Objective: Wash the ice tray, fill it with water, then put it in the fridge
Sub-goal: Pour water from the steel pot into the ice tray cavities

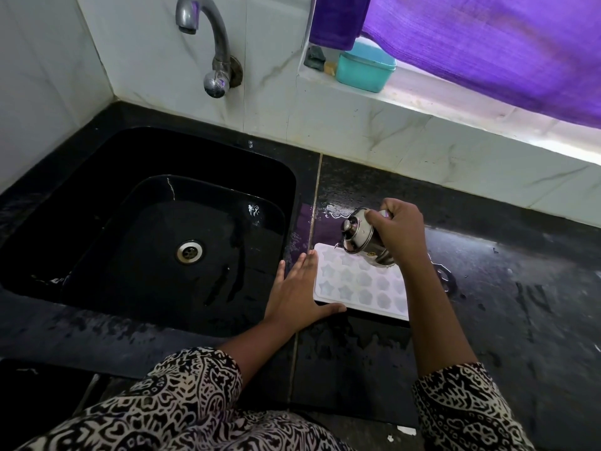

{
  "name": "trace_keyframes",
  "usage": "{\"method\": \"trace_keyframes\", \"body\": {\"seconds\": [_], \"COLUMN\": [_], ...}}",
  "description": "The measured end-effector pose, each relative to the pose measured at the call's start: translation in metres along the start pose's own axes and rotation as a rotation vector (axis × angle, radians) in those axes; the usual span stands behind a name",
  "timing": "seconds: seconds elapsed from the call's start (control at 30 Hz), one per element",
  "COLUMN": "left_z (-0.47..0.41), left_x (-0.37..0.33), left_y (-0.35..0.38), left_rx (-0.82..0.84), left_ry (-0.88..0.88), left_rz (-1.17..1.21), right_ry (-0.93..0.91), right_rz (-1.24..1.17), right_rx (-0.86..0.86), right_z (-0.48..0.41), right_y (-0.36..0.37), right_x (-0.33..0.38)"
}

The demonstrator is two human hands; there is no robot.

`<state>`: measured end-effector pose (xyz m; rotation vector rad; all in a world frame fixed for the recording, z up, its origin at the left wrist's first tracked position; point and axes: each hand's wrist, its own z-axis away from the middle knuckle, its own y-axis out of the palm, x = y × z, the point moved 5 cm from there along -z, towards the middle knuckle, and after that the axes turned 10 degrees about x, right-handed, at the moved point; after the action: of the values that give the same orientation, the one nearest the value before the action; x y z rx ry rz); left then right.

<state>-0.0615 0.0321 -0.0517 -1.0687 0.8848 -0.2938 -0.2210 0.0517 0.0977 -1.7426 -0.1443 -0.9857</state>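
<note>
White ice tray (357,284) flat on wet black counter (487,288) beside sink (97,177), L hand (296,288) flat-fingered against tray's left edge, R hand (400,229) gripping steel bottle (361,234) tilted over tray

No text, label, brand or number can be read on anything in view.

Counter (487,288): black stone, wet, with the sink (97,177) sunk into it
Ice tray (361,288): white, flat on the counter just right of the sink (star-shaped cells face up)
Left hand (297,288): flat, fingers straight, between sink and tray, touching the tray's edge
Puddle (335,209): right of the sink's far corner
</note>
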Motion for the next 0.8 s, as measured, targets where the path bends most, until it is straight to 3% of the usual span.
{"method": "trace_keyframes", "body": {"seconds": [0.8], "left_z": [0.0], "left_x": [-0.0004], "left_y": [-0.0008], "left_rx": [-0.001], "left_ry": [0.002], "left_rz": [0.012], "right_ry": [-0.014], "right_rz": [-0.001], "right_rx": [0.007], "right_z": [-0.0018], "right_y": [-0.0008], "right_x": [0.0]}}
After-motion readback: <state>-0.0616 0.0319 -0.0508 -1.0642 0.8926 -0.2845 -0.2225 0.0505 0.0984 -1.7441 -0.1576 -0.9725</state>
